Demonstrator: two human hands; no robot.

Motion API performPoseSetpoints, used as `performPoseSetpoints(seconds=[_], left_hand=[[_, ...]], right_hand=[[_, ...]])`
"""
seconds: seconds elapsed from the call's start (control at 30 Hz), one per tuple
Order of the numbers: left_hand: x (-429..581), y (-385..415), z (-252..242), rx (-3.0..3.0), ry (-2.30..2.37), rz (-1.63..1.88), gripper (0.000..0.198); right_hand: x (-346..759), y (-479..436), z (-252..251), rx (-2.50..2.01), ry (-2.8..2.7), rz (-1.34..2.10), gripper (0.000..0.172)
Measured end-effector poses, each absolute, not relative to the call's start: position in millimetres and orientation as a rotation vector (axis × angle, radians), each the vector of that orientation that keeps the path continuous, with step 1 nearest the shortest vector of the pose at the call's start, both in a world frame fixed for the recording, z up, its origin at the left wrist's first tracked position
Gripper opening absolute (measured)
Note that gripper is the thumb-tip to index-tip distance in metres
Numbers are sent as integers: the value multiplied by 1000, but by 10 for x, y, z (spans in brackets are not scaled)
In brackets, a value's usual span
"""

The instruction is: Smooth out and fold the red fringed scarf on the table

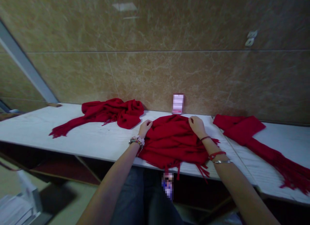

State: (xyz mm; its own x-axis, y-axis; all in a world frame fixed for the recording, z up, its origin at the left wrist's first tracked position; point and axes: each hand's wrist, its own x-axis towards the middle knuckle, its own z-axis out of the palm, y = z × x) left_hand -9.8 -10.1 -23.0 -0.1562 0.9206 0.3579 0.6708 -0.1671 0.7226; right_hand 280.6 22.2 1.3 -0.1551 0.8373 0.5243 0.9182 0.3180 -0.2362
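A red fringed scarf (174,141) lies bunched in loose folds on the white counter, its fringe hanging over the front edge. At its far left corner, my left hand (145,128) is closed with the fingers curled on the cloth. My right hand (197,126) pinches the far right corner in the same way. Between the two hands the fabric sags in wrinkles. Another red scarf (113,112) lies crumpled to the left, one fringed end stretched toward the front. On the right, a third red scarf (242,131) is partly folded, with its fringed tail running along the counter.
The white counter (97,144) runs along a brown tiled wall (145,73). A phone-like upright thing (178,103), its face blurred, leans against the wall behind the middle scarf. Dark shelf openings are below the counter. White papers (16,208) are at the lower left.
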Motion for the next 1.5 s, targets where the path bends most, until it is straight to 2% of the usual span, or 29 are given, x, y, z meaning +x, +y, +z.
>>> performPoseSetpoints(seconds=[0.17,0.4,0.53,0.67,0.9,1.1,1.5], left_hand=[[-199,-231,-262,1736,2056,1234,7],[-266,-374,-282,1561,2260,1317,9],[-264,-446,-252,1666,2081,1324,7],[-169,-497,-229,1778,1847,1320,13],[-88,-508,-189,1712,1734,1328,30],[-89,-416,-159,1740,1659,1246,21],[52,-207,-104,1752,1488,1124,20]], right_hand=[[2904,233,59,-1643,-1869,-190,28],[3238,224,106,-1760,-1701,-164,33],[3445,206,139,-1664,-1756,-128,30],[3282,202,115,-1476,-1860,-93,27],[2748,156,-57,-1160,-2159,118,39],[2759,133,-90,-1242,-2160,133,30],[2791,143,-102,-1398,-2139,127,28]])
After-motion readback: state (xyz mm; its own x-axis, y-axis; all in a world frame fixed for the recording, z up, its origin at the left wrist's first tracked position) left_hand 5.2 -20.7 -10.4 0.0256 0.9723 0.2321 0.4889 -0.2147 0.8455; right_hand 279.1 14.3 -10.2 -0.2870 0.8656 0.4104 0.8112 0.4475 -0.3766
